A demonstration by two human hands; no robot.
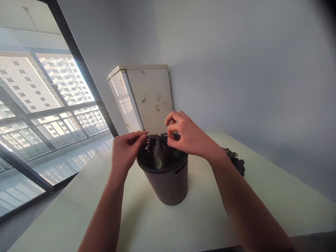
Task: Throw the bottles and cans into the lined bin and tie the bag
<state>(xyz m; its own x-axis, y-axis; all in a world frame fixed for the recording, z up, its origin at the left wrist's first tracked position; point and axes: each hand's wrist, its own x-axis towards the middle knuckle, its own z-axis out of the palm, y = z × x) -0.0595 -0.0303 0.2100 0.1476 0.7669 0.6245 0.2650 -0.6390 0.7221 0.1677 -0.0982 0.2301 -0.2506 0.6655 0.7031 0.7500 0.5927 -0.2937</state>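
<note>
A dark trash can (168, 185) stands upright on the pale table, with a slot-shaped handle hole near its rim. Over its mouth a thin black plastic bag (158, 150) is stretched between my hands and hangs down inside. At the left side of the rim, my left hand (127, 147) pinches one end of the bag's edge between thumb and fingers. Across from it, my right hand (185, 134) pinches the other end with thumb and index finger, its remaining fingers curled above. The bottom of the bag is hidden in the dark interior.
A crumpled heap of black plastic bags (236, 162) lies on the table (210, 220) beyond my right forearm. Behind the can is a worn white refrigerator (149, 98) against the grey wall (236, 70). A large dark-framed window (47, 98) fills the left side.
</note>
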